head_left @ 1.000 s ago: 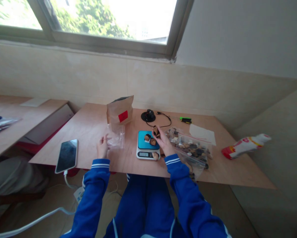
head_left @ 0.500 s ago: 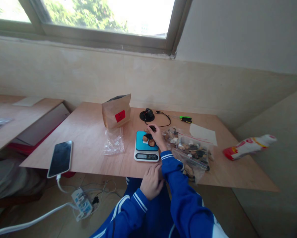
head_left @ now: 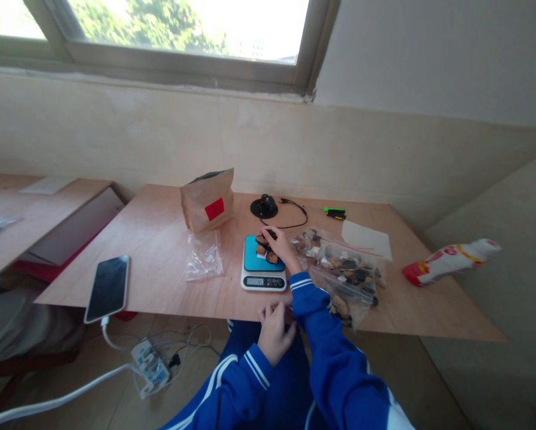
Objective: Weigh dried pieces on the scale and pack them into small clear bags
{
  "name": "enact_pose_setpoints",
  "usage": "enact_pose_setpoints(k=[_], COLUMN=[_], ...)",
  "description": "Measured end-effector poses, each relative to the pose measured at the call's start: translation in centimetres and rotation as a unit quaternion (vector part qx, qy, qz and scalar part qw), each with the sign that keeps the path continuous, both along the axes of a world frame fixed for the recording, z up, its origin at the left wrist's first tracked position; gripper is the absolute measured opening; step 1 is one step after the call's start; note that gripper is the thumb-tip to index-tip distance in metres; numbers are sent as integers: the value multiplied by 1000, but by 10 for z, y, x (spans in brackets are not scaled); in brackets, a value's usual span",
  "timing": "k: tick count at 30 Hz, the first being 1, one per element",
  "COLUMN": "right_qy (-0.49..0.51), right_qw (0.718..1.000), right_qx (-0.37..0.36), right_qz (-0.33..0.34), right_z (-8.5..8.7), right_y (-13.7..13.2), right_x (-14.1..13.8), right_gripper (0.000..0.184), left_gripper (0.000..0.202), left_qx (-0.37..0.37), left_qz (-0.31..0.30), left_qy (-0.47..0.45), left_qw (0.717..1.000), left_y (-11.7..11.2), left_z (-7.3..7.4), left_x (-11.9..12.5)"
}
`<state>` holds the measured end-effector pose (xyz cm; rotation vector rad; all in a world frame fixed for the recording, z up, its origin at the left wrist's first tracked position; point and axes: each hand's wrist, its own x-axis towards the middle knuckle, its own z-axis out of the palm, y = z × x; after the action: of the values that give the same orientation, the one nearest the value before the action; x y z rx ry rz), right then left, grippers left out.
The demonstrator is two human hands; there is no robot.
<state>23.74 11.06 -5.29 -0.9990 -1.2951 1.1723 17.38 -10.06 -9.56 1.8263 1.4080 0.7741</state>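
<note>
Plywood counter (head_left: 160, 215): crumpled clear plastic bag (head_left: 204, 258) near front edge, kraft paper bag (head_left: 208, 201) upright behind it. Teal-topped digital scale (head_left: 263, 263) carries brown-and-dark chunks (head_left: 267, 251). Right hand (head_left: 279, 246) pinches dark piece (head_left: 271, 234) above scale. Left hand (head_left: 274, 333) loosely curled, nothing visible held, below front edge. Zip bag (head_left: 342, 278) packed with similar chunks, overhangs same edge.

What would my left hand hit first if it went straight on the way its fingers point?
Probably the front edge of the kitchen scale, straight ahead of the left hand. Depth is hard to judge from this view, so the hand might pass just above it.
</note>
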Motion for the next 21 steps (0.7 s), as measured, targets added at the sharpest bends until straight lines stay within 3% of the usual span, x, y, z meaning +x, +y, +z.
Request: enact_pose_setpoints(k=[7,11,14,17,21], right_qy=[89,53,22,12,9], right_qw=[994,996,996,997,997], right_qx=[-29,-11,-15,-31,-55], right_qz=[-50,-72,-83,-71,-50], right_z=[-15,-20,-18,-16,-18], right_y=[4,3,0,-2,-4], right_x=[12,19,21,21,18], right_gripper=[21,26,22,19,21], left_gripper=[27,22,22,27,37], left_qx=[-66,-70,-87,-83,-45], left_qz=[21,27,49,101,191], left_qy=[-30,-55,-136,-270,-306], left_qw=[997,996,986,954,932], left_y=[4,5,13,36,84], left_z=[15,21,23,22,24], left_x=[2,-5,-20,-42,-68])
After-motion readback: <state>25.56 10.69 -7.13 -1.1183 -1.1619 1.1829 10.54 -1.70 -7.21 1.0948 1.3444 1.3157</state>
